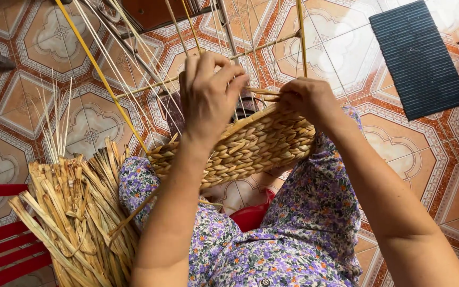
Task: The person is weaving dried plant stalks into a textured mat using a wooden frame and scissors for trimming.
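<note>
Left hand (208, 95), fingers curled on upright stakes above woven basket rim (240, 146); right hand (306, 98) pinching fibre strand (264, 94) at rim.

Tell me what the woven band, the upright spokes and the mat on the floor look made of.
Woven band: dried plant fibre, matte tan, twisted flat strands. Upright spokes: thin stiff rods, possibly metal or cane; unclear. Mat: dark ribbed, probably rubber or plastic.

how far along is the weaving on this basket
Done: a band of several braided rows on the woven basket resting across the knees. In hand: the left hand and right hand work a strand at the band's top edge. Left: the thin upright stakes rise bare above it, and a bundle of dried fibre strips lies unused.
</note>
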